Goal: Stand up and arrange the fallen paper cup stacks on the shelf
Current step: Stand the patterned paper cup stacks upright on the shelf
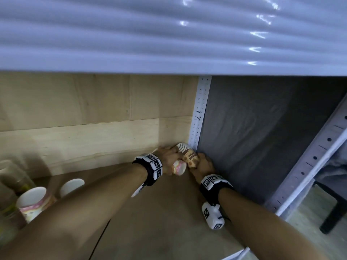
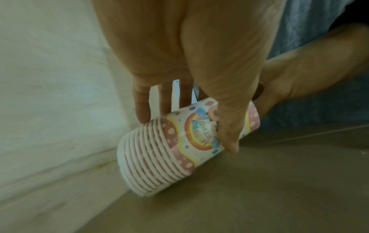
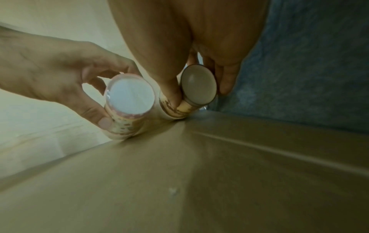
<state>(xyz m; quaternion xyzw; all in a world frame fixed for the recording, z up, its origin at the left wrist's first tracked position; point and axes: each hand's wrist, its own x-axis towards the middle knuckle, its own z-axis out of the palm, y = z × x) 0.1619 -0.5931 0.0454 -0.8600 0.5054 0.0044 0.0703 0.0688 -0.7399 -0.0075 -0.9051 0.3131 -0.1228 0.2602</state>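
Stacks both lie on their sides in the shelf's [image 1: 154,212] back right corner, bases toward the front. Left hand [image 2: 179,66] curls round the pink stack [image 2: 179,146], right hand [image 3: 199,47] pinches the brown stack [image 3: 196,88] beside it. Each looks set to tip upright.

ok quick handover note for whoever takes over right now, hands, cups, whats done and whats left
Left hand grips the pink cup stack, lying on its side on the shelf near the back corner.
Right hand grips the brown cup stack beside it, also lying down.
Done: two cup stacks at the left look upright.
Left: stand both held stacks up and line them up.
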